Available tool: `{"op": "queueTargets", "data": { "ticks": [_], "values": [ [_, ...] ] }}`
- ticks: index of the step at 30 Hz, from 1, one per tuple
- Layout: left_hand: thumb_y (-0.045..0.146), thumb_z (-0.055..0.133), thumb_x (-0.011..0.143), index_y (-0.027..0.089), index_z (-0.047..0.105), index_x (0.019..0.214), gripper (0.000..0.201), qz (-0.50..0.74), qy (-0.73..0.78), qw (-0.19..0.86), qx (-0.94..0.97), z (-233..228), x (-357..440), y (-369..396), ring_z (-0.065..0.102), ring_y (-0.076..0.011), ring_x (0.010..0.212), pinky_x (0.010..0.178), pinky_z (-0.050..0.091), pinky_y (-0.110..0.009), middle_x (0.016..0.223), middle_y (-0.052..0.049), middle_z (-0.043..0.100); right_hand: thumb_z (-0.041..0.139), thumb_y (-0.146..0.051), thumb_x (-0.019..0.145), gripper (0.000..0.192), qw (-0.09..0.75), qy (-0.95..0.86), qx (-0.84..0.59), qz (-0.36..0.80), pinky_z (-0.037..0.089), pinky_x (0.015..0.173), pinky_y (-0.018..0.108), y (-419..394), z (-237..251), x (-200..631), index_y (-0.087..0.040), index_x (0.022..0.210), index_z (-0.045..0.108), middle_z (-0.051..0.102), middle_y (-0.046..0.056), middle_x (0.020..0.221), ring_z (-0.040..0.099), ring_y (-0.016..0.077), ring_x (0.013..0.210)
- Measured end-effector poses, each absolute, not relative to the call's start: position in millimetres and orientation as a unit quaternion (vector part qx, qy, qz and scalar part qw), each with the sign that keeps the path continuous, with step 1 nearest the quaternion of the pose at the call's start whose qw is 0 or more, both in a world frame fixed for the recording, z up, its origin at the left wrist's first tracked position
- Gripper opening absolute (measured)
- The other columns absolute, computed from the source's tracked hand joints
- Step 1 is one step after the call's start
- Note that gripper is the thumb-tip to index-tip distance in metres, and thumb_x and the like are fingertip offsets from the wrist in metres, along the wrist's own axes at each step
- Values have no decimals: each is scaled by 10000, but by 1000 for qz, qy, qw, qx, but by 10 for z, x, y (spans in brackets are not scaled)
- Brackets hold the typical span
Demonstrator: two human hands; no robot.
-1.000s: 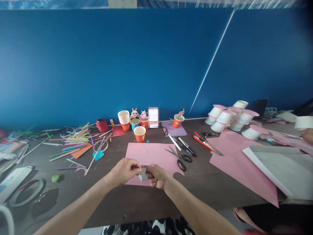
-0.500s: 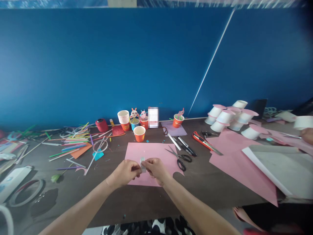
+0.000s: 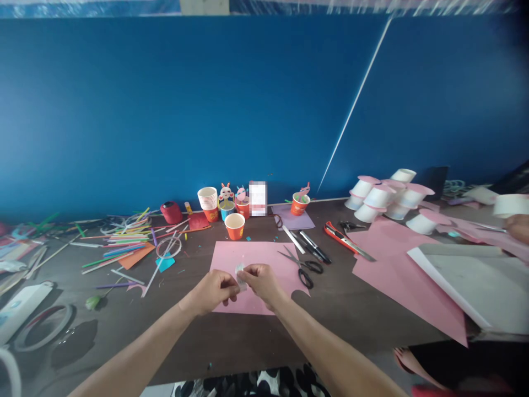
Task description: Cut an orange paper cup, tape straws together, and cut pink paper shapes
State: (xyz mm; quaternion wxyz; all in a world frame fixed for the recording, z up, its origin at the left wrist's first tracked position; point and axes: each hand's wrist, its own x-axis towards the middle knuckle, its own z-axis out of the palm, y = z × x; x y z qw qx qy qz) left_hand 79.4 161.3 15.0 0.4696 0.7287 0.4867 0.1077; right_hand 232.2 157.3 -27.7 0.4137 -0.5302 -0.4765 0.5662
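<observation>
So there's this tiny pale, see-through-ish piece (image 3: 240, 270) up in the air over the pink sheet (image 3: 264, 252), right between the person's two hands, too small and blurry for me to say what it is. The right hand (image 3: 261, 280) has it pinched between thumb and index finger near the top, knuckles up, wrist angled in, the forearm slanting in from the lower right. The left hand (image 3: 215, 289) is at the piece's lower left edge, thumb and index drawn together, the other fingers curled under; can't tell if they're actually gripping it or just touching. Both forearms make a kind of upside-down V over the dark table (image 3: 231, 347). An orange paper cup (image 3: 235, 227) stands just beyond the sheet, and black-handled scissors (image 3: 303, 268) lie open on its right side. Farther right there's a red box cutter (image 3: 341, 237) and a pile of white cups (image 3: 378, 197).
</observation>
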Motion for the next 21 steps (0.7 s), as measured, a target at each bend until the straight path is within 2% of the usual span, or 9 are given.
{"op": "queueTargets", "data": {
  "ticks": [6,13,21],
  "values": [
    [430,479,704,107,602,632,353,107,476,500,715,53,781,1602,509,-95,461,457,354,-196,591,-48,620,577,-329,649,237,416,-486,-526,560,243,412,179,1571,-253,2325,-138,517,526,371,-61,434,297,45,417],
    [419,493,690,109,592,632,330,111,475,530,694,8,765,1623,516,-103,471,472,372,-212,628,-61,637,588,-347,669,226,446,-535,-477,536,353,526,191,1543,-134,2356,-130,607,579,512,-10,574,441,88,544],
    [409,506,684,109,576,650,310,120,468,546,684,68,758,1619,523,-104,480,487,392,-214,636,-60,639,580,-334,687,210,422,-583,-457,523,333,505,189,1490,-53,2403,-128,679,618,528,-10,585,433,87,539]
  ]
}}
